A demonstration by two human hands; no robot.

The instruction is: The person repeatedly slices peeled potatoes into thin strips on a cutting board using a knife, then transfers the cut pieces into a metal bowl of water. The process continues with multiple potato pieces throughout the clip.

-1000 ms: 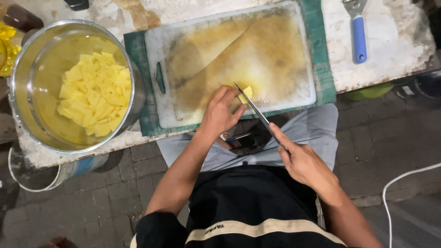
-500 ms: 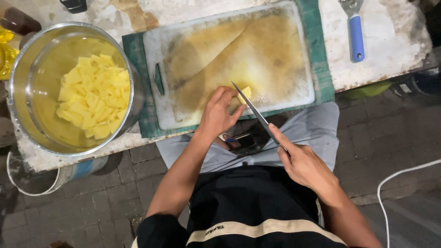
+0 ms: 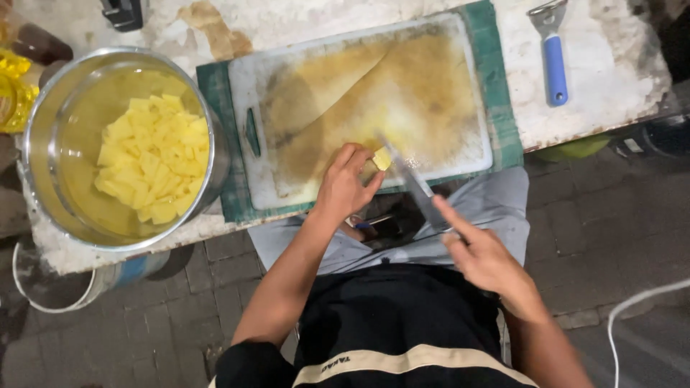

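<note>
While lying at the near edge of the cutting board (image 3: 302, 79), the small yellow chunk (image 3: 382, 159) is being pinched by the left hand (image 3: 345, 188), whose fingertips are closing narrowly around it from the left and near sides. It looks like a firm, wet piece of cut potato or fruit: light, stiff enough to slice cleanly, and probably slippery, so the sides away from the blade seem the safest place to grip, with fingertips curled back. Just to its right, the knife (image 3: 411, 183) is angling from far-left to near-right, its blade touching or almost touching the chunk; the right hand (image 3: 485, 259) is wrapping the handle, forefinger stretching along it. Beneath the board a green mat (image 3: 496, 108) is showing at the edges. Well to the left, a metal bowl (image 3: 43, 122) is holding many matching yellow pieces (image 3: 154, 154). At the far right of the worn white table (image 3: 611, 79), a blue-handled peeler (image 3: 552, 57) is lying apart from everything.
</note>
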